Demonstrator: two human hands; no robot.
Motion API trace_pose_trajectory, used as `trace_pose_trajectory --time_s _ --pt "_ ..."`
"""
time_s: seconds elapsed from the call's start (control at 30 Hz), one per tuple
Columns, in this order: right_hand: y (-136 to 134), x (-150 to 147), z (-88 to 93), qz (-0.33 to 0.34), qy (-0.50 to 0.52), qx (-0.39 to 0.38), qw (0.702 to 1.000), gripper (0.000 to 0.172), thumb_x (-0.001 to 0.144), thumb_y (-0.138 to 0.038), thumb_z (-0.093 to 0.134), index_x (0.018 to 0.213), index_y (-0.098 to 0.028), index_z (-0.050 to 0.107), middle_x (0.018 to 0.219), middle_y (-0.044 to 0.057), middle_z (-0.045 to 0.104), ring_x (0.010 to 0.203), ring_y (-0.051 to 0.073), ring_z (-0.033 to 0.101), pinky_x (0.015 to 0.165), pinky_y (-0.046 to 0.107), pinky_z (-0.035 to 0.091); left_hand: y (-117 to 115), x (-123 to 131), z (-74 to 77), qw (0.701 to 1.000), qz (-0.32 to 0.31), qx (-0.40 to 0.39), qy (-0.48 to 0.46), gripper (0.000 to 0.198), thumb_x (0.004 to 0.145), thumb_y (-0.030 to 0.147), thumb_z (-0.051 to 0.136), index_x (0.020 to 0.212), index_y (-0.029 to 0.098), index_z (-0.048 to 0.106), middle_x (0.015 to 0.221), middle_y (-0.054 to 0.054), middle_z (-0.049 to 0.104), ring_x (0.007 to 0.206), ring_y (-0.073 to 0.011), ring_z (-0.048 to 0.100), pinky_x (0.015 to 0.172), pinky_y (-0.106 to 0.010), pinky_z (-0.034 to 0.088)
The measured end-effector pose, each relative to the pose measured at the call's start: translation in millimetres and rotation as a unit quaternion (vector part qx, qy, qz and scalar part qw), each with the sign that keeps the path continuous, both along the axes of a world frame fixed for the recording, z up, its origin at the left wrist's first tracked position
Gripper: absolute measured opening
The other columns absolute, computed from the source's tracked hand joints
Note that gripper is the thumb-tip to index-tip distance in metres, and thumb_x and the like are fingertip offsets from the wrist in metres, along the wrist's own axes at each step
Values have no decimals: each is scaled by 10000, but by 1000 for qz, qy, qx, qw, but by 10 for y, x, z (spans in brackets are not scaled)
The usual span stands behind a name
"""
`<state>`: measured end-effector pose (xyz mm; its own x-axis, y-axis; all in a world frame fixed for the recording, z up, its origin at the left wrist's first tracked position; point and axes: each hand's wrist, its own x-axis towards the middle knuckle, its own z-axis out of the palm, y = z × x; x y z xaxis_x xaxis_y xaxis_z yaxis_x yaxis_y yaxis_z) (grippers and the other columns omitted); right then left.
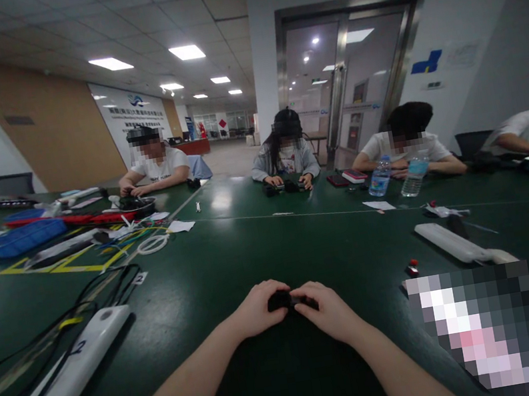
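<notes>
Got my left hand (258, 310) and right hand (327, 312) closed around a small black plastic part (280, 301), fingers (304, 296) curled snug on it, right in front of me over the dark green surface (234, 257). Can't make out much detail on the part itself.

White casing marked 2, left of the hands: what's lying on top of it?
A black cable crosses the white casing near the marking; the casing surface beneath that cable is covered.

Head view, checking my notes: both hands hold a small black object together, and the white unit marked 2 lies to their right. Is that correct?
Not quite: the white unit marked 2 lies to the left of the hands, not the right, as the head view shows. The rest stands: the left hand and the right hand hold the small black object together.
</notes>
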<state>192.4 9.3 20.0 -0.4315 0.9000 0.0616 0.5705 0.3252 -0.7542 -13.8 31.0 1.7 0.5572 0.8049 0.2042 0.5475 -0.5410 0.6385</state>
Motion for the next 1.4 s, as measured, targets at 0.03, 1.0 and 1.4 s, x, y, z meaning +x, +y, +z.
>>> trace_pose_trajectory --time_s 0.03,1.0,1.4 --pt "-1 5 10 2 -6 -2 1000 277 826 -298 524 1085 -277 619 1057 14 588 995 173 533 853 323 432 -5 0 3 1000 7 -5 0 380 740 261 610 1116 236 559 1135 -39 584 1068 -196 514 953 -367 381" --pt "176 242 -186 -166 75 -34 983 237 784 -322 549 985 -253 654 939 18 619 846 178 582 753 332 469 287 -732 39 975 166 43 142 331 841 312 464 1130 355 619 1152 -29 539 1044 -191 513 923 -335 396" --pt "278 382 -265 -263 104 -54 958 202 745 -272 563 920 -251 662 908 19 656 864 206 606 731 343 482 348 -1356 5 783 597 -17 177 426 826 427 385 1189 325 582 1067 -138 594 1015 -336 550 796 -445 445"
